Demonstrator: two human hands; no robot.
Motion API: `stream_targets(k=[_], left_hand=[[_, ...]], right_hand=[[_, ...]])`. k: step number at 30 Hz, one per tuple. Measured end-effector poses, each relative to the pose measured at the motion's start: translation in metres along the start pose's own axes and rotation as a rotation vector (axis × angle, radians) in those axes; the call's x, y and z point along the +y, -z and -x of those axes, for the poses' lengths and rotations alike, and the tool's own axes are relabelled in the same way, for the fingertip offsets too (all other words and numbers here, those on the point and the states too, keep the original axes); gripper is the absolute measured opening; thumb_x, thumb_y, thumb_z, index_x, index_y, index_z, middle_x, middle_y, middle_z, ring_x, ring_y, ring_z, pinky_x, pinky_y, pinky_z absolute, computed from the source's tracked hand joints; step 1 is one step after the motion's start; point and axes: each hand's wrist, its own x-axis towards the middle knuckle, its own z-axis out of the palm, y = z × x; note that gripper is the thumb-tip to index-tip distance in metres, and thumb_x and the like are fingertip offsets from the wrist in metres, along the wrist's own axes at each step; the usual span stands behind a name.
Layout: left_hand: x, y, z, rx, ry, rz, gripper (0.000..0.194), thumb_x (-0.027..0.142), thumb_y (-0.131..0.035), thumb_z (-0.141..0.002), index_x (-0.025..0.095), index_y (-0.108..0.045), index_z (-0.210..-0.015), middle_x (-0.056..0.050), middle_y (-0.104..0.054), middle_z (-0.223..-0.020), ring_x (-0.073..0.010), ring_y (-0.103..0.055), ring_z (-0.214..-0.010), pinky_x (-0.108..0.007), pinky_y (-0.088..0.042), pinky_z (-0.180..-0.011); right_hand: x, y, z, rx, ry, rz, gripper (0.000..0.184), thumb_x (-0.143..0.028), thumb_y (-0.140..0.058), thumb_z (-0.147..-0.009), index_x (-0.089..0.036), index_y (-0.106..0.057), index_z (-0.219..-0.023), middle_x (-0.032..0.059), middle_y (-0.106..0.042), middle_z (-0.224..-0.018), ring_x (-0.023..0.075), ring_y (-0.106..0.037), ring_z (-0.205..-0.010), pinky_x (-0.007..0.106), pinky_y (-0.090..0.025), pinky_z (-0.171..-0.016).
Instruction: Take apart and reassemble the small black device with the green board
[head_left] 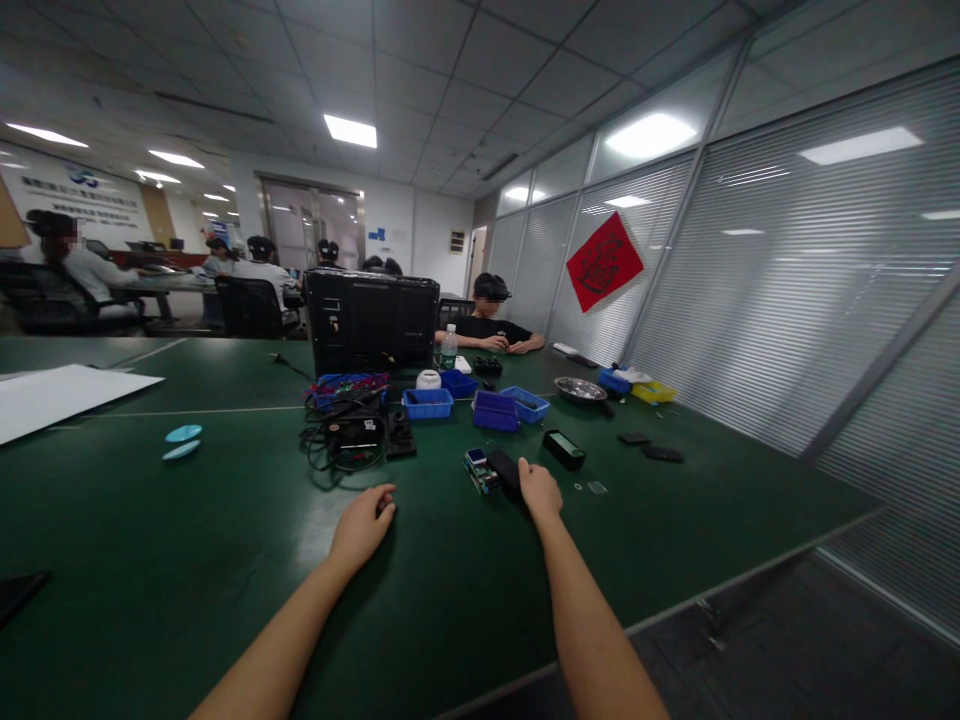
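Observation:
My left hand [364,523] rests on the green table [150,560], fingers curled around a small dark thing I cannot make out. My right hand [538,489] reaches forward and closes on a flat black device [504,468]. Just left of that device lies a small circuit board [478,470] with coloured parts. A black rectangular box [563,448] lies a little to the right of my right hand.
Blue bins [427,403] and a tangle of black cables [345,440] sit ahead, behind them a large black case [372,322]. A metal bowl [580,389], a yellow tray [653,392] and white paper [52,395] lie about. A person sits across; others work far left.

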Motion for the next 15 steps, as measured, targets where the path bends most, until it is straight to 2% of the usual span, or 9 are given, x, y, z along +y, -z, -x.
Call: stream_targets(k=[2, 5, 8, 11, 13, 15], left_hand=[[0.0, 0.001, 0.0, -0.001, -0.004, -0.009, 0.032, 0.023, -0.045, -0.077, 0.019, -0.055, -0.107, -0.004, -0.063, -0.096, -0.0159, -0.057, -0.088, -0.026, -0.041, -0.079], [0.001, 0.001, 0.0, -0.003, -0.005, -0.024, 0.032, 0.023, -0.045, -0.076, 0.019, -0.055, -0.106, -0.004, -0.063, -0.096, -0.0158, -0.058, -0.088, -0.026, -0.041, -0.078], [0.0, 0.0, -0.001, 0.012, -0.02, -0.03, 0.031, 0.024, -0.046, -0.076, 0.019, -0.056, -0.105, -0.004, -0.063, -0.094, -0.0153, -0.058, -0.085, -0.026, -0.041, -0.078], [-0.003, -0.001, -0.002, 0.021, -0.034, -0.032, 0.031, 0.023, -0.046, -0.076, 0.019, -0.056, -0.104, -0.004, -0.063, -0.092, -0.0153, -0.057, -0.085, -0.026, -0.041, -0.078], [-0.005, -0.003, -0.002, 0.02, -0.031, -0.033, 0.03, 0.023, -0.046, -0.076, 0.019, -0.056, -0.104, -0.004, -0.063, -0.092, -0.0153, -0.057, -0.085, -0.027, -0.041, -0.079], [-0.004, -0.005, -0.002, 0.027, -0.018, -0.025, 0.03, 0.022, -0.046, -0.076, 0.019, -0.056, -0.104, -0.003, -0.062, -0.092, -0.0153, -0.057, -0.085, -0.027, -0.042, -0.079]], right_hand=[[-0.002, 0.002, 0.003, 0.027, 0.013, 0.045, 0.055, -0.049, -0.021, -0.086, -0.015, -0.065, -0.089, 0.015, -0.064, -0.092, 0.0264, -0.06, -0.087, 0.034, -0.043, -0.07], [-0.006, 0.002, 0.007, 0.056, 0.134, 0.031, 0.052, -0.05, -0.024, -0.085, -0.017, -0.062, -0.096, 0.0114, -0.063, -0.098, 0.0225, -0.057, -0.093, 0.03, -0.041, -0.075], [-0.009, 0.0, 0.009, -0.044, 0.203, -0.02, 0.05, -0.054, -0.039, -0.078, -0.02, -0.054, -0.112, 0.0086, -0.06, -0.109, 0.022, -0.055, -0.098, 0.029, -0.041, -0.077], [-0.007, 0.002, 0.008, -0.081, 0.172, -0.017, 0.053, -0.05, -0.048, -0.075, -0.019, -0.05, -0.117, 0.0102, -0.058, -0.112, 0.0243, -0.055, -0.1, 0.031, -0.041, -0.077], [-0.004, 0.007, 0.006, 0.01, 0.11, -0.034, 0.048, -0.047, -0.044, -0.077, -0.016, -0.052, -0.113, 0.0127, -0.06, -0.108, 0.0256, -0.055, -0.099, 0.032, -0.041, -0.078], [-0.003, 0.013, 0.007, 0.176, 0.065, -0.12, 0.046, -0.046, -0.036, -0.082, -0.014, -0.055, -0.108, 0.0141, -0.061, -0.104, 0.0253, -0.056, -0.097, 0.031, -0.04, -0.077]])
